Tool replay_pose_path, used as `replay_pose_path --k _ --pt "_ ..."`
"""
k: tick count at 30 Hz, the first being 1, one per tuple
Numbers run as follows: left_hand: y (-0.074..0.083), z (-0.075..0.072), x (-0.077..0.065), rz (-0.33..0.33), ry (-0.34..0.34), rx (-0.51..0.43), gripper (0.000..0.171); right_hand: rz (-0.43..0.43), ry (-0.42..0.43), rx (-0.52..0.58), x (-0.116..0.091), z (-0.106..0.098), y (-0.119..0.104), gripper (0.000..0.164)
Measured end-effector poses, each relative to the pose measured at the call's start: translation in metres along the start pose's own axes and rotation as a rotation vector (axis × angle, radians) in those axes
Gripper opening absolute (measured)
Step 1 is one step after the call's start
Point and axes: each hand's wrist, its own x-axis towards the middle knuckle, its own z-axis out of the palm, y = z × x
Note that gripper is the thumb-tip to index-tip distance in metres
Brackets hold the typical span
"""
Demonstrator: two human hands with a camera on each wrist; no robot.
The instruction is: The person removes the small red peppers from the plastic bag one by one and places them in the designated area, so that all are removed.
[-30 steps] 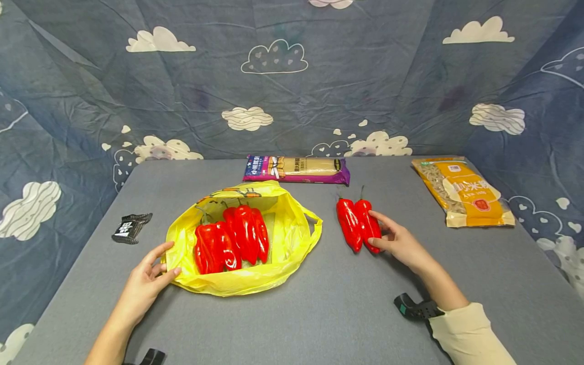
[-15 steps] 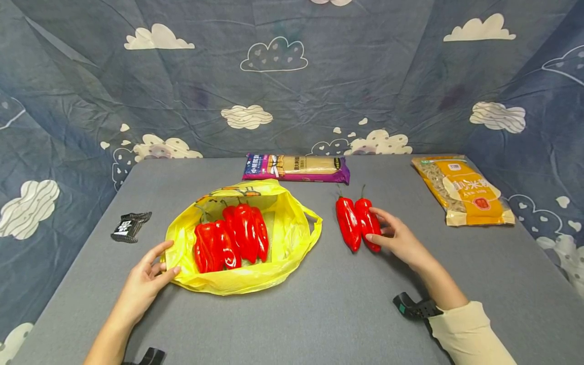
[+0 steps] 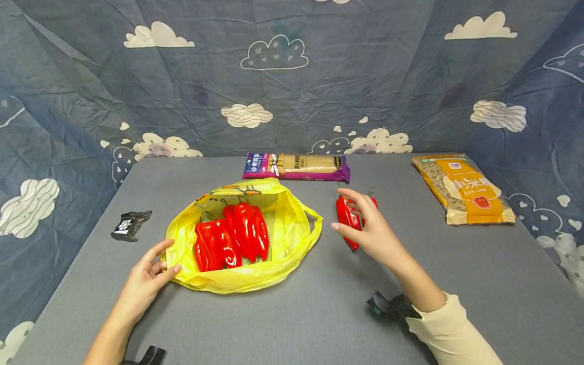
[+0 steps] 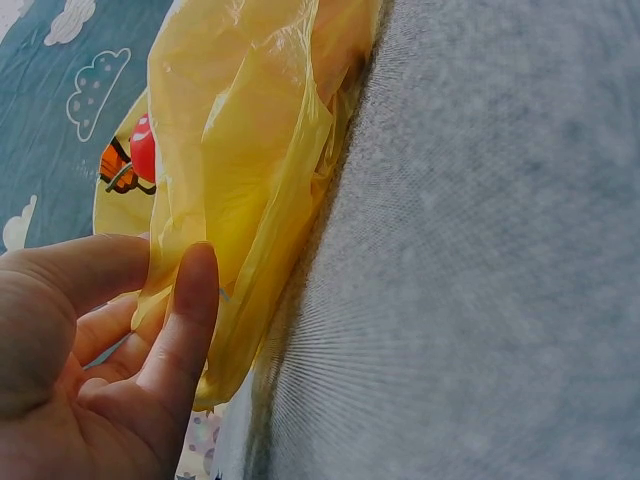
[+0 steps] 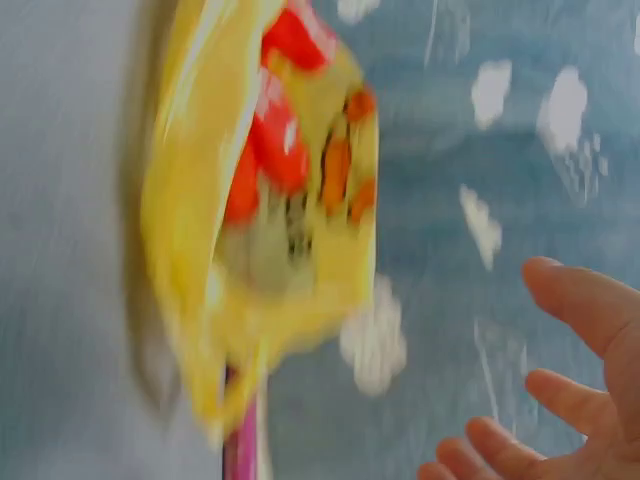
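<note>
A yellow plastic bag [image 3: 292, 238] lies with its mouth open on the table, several glossy red peppers [image 3: 245, 233] inside it. At its left end my left hand [image 3: 145, 284] pinches the rim; the left wrist view shows thin yellow film [image 4: 235, 170] between thumb and fingers. To the right of the bag, my right hand [image 3: 369, 228] is above two more red peppers [image 3: 345, 215], fingers spread and apart from the thumb. It hides most of the right-hand pepper. The right wrist view is blurred, with that hand's fingers [image 5: 575, 300] holding nothing.
A purple noodle packet [image 3: 296, 167] lies behind the bag. On the right is an orange-and-clear food packet [image 3: 465, 190]. A small black packet [image 3: 131, 226] lies left of the bag. Cloud-print cloth [image 3: 274, 91] hangs behind the grey table [image 3: 274, 329].
My right hand has let go of the right-hand pepper and moved left, over the pair, with its fingers spreading. My left hand and the bag have stayed in place.
</note>
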Motion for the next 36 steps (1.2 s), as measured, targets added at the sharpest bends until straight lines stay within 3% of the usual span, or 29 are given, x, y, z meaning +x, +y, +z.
replay_pose_path --k 5,11,22,36 --pt "-0.001 0.0 0.001 0.009 -0.006 -0.013 0.056 -0.142 -0.064 0.063 0.012 0.04 -0.022 0.067" --pt "-0.001 0.002 0.001 0.013 -0.008 -0.028 0.055 -0.196 -0.163 0.129 0.023 0.088 -0.022 0.068" --pt "-0.002 0.002 0.001 0.013 -0.006 0.004 0.056 -0.083 -0.259 0.1 0.038 0.135 -0.01 0.069" --pt "-0.003 0.001 -0.001 -0.012 0.01 0.046 0.056 0.035 -0.212 -0.045 0.053 0.157 -0.014 0.075"
